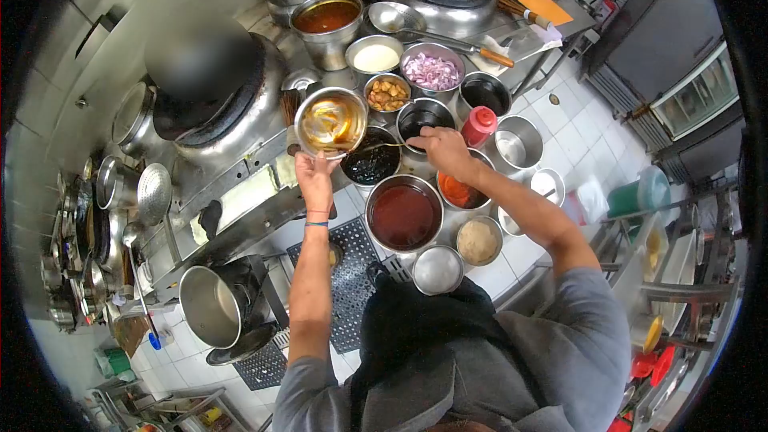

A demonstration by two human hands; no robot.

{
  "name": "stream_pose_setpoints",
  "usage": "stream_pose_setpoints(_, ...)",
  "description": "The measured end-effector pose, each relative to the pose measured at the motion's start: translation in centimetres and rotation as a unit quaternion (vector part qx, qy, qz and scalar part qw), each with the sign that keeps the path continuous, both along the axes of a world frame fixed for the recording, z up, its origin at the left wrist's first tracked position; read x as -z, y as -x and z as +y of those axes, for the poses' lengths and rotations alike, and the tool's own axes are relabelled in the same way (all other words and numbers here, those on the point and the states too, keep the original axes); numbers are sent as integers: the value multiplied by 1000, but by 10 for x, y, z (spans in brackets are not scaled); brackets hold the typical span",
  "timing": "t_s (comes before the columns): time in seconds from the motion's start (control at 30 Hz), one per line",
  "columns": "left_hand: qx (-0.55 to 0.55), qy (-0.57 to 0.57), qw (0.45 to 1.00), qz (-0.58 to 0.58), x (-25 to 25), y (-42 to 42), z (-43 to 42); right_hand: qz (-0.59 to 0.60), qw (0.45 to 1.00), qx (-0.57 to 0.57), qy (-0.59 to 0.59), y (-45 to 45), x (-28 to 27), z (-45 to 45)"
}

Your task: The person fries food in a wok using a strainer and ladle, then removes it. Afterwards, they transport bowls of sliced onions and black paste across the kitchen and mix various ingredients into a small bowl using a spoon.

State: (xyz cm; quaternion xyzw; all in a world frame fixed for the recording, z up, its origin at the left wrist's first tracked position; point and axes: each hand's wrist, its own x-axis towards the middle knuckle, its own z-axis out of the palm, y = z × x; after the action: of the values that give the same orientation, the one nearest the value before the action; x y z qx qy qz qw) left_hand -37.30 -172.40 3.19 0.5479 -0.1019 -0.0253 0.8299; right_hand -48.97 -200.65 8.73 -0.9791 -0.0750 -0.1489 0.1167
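Observation:
My left hand (318, 180) grips the near rim of a round metal bowl (304, 122). The bowl is tilted toward me, with glossy amber liquid (332, 122) inside. In my right hand (442, 152) is a thin-handled metal spoon (386, 145), pointing left to the bowl's near rim; its far end is hard to make out. Below the spoon stands a pot of black, shiny sauce (370, 162). Just beyond my right fingers sits another pot of dark liquid (424, 118). A tub of red-orange paste (460, 190) is partly hidden under my right forearm.
Around my hands stand dark red sauce (404, 212), chopped onions (433, 70), browned chunks (388, 94), white liquid (375, 58), beige powder (478, 241) and a red squeeze bottle (480, 126). A ladle (398, 19) lies across the back. A wok (200, 100) is at the left, partly blurred.

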Motion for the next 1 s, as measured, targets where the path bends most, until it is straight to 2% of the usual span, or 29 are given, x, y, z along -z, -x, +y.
stream_pose_setpoints(0.1,24,132,988,75,-20,6,13,-35,997,-1,74,7,-17,15)
stream_pose_setpoints(0.13,-2,136,983,120,-38,14,16,-50,994,5,93,5,-21,22)
stream_pose_setpoints(0.23,-3,247,952,182,-59,39,41,-4,988,-21,153,-8,-5,38)
stream_pose_setpoints(0.37,-116,215,941,236,-63,107,95,13,990,-20,140,-23,20,39)
stream_pose_setpoints(0.43,-105,214,946,217,-62,158,130,-72,994,-35,81,-28,20,36)
stream_pose_setpoints(0.47,-148,200,941,231,-62,184,142,-36,996,-56,51,-24,-6,38)
stream_pose_setpoints(0.5,-195,187,931,246,-62,213,154,-112,991,-77,-4,-18,-19,42)
stream_pose_setpoints(0.6,-239,181,913,277,-18,302,202,-27,971,-122,-205,3,-70,78)
stream_pose_setpoints(0.63,-294,185,894,282,-26,332,201,23,962,-111,-250,13,-84,91)
stream_pose_setpoints(0.73,-351,201,854,328,-19,392,210,-37,922,-215,-321,43,-96,143)
stream_pose_setpoints(0.77,-361,214,851,317,-15,402,210,4,915,-206,-347,57,-100,162)
stream_pose_setpoints(0.93,-411,261,822,295,1,436,230,-85,846,-445,-281,115,-145,272)
stream_pose_setpoints(1.0,-424,282,804,307,-4,443,250,-61,813,-507,-280,136,-165,323)
